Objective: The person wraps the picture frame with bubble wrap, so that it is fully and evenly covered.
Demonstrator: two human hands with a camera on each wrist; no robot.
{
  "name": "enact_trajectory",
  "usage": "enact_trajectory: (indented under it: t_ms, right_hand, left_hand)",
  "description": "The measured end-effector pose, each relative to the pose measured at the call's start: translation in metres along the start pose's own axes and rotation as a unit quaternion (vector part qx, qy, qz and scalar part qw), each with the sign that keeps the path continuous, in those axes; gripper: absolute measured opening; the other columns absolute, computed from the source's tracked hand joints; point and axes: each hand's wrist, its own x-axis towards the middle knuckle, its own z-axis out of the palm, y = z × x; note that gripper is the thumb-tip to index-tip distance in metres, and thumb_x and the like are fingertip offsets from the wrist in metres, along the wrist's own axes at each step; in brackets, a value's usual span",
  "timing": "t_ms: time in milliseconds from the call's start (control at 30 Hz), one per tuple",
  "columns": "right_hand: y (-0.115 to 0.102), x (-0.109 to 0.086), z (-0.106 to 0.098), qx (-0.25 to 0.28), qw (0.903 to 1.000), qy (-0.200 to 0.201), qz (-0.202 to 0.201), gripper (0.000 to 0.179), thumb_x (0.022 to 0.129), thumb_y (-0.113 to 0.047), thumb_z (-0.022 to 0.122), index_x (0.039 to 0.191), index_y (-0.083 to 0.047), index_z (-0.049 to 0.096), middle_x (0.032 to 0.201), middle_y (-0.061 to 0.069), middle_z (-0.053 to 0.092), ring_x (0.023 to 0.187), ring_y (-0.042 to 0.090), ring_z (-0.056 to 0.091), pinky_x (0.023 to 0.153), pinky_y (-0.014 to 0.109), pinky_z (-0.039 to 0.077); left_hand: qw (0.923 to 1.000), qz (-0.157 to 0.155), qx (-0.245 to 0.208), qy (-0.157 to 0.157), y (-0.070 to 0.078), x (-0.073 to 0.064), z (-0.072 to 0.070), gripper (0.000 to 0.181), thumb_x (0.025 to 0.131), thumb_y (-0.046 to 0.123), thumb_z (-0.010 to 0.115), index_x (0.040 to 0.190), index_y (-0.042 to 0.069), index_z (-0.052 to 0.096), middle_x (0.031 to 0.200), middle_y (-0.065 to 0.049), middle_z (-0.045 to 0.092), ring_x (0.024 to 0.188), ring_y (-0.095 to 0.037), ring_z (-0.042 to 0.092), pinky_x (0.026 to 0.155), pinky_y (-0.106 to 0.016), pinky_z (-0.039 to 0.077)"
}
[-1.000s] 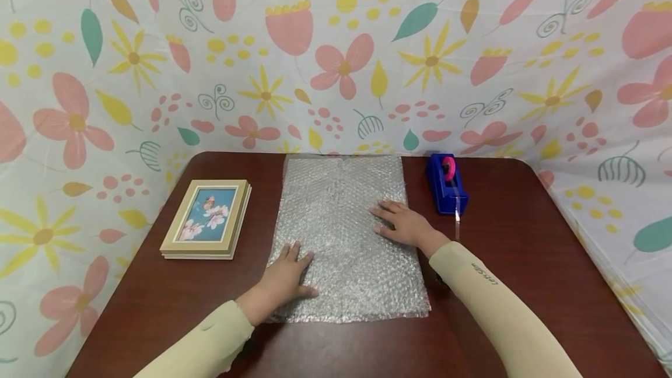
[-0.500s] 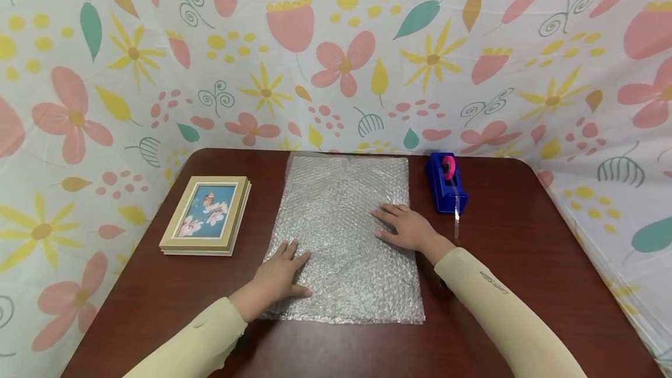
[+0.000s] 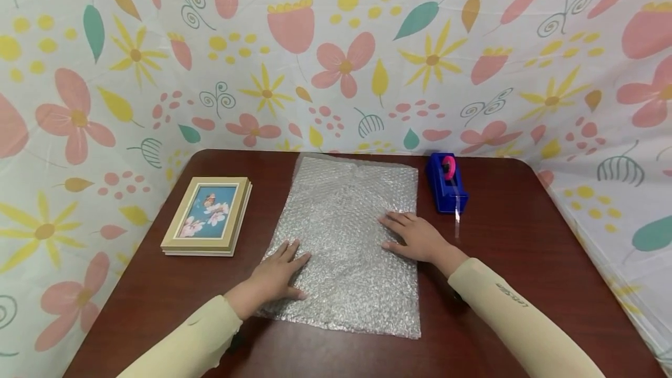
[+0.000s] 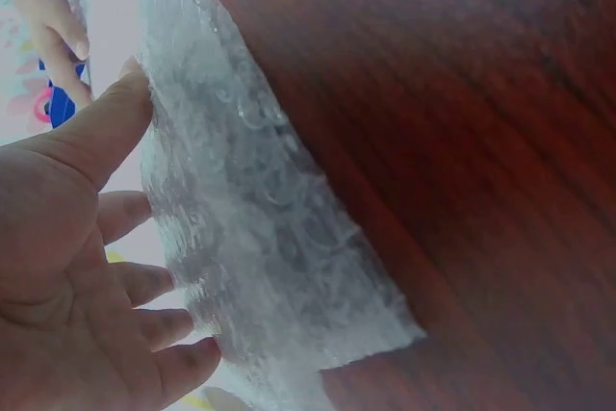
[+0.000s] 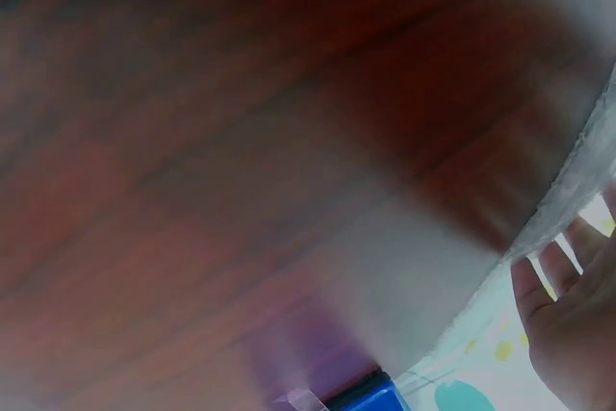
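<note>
A sheet of clear bubble wrap (image 3: 346, 238) lies flat in the middle of the table, turned slightly askew. My left hand (image 3: 278, 273) rests on its left edge near the front, fingers spread and straight. On the right side of the sheet lies my right hand (image 3: 417, 238), its fingers extended over the bubbles. The left wrist view shows the fingertips of the left hand (image 4: 96, 267) touching the edge of the bubble wrap (image 4: 260, 199). In the right wrist view, the right hand (image 5: 577, 305) shows at the right border, against the sheet's edge.
A picture frame (image 3: 207, 216) with a blossom picture stands at the left of the dark red table (image 3: 514, 284). At the back right is a blue tape dispenser (image 3: 446, 182) with a pink core and a strip of tape hanging forward. A flowered cloth (image 3: 336, 74) hangs behind.
The bubble wrap has rotated clockwise under my hands; its far edge has shifted right and its near right corner has come closer. My right hand has moved slightly right and nearer.
</note>
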Motion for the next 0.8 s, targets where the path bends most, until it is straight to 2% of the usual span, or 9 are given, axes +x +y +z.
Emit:
enact_trajectory:
  t_ms: [333,500,700,800]
  right_hand:
    - [-0.002,-0.005,-0.003,0.034,0.9994,0.004,-0.004,0.06,0.096,-0.044,0.066,0.144,-0.008,0.058,0.151,0.018,0.055,0.137,0.04,0.052,0.111,0.058,0.046]
    - [0.0,-0.007,-0.006,0.035,0.9993,0.009,-0.005,0.056,0.093,-0.045,0.071,0.137,-0.012,0.063,0.151,0.02,0.053,0.141,0.045,0.047,0.115,0.064,0.039]
    - [0.007,-0.004,-0.001,0.048,0.9986,-0.02,-0.005,0.077,0.088,-0.058,0.072,0.15,-0.017,0.053,0.161,0.017,0.043,0.15,0.044,0.038,0.121,0.064,0.034]
    - [0.008,-0.005,0.0,0.044,0.9984,-0.036,-0.003,0.08,0.089,-0.061,0.068,0.154,-0.02,0.048,0.163,0.016,0.041,0.151,0.043,0.036,0.121,0.064,0.033]
  left_hand:
    - [0.9993,-0.015,0.025,-0.025,-0.004,-0.001,-0.006,0.087,0.079,0.041,0.084,0.155,0.019,0.047,0.17,-0.015,0.029,0.158,-0.039,0.026,0.12,-0.06,0.039]
    - [0.9988,-0.01,0.031,-0.036,-0.005,-0.001,-0.011,0.087,0.078,0.04,0.085,0.155,0.02,0.047,0.17,-0.014,0.028,0.158,-0.039,0.026,0.119,-0.06,0.04]
    - [0.9985,-0.001,0.037,-0.042,-0.011,-0.002,-0.013,0.086,0.077,0.036,0.085,0.154,0.022,0.048,0.17,-0.012,0.028,0.158,-0.038,0.027,0.119,-0.059,0.04]
    - [0.998,0.009,0.044,-0.045,-0.016,-0.002,-0.016,0.085,0.079,0.034,0.085,0.154,0.022,0.048,0.17,-0.013,0.028,0.158,-0.038,0.026,0.118,-0.058,0.041]
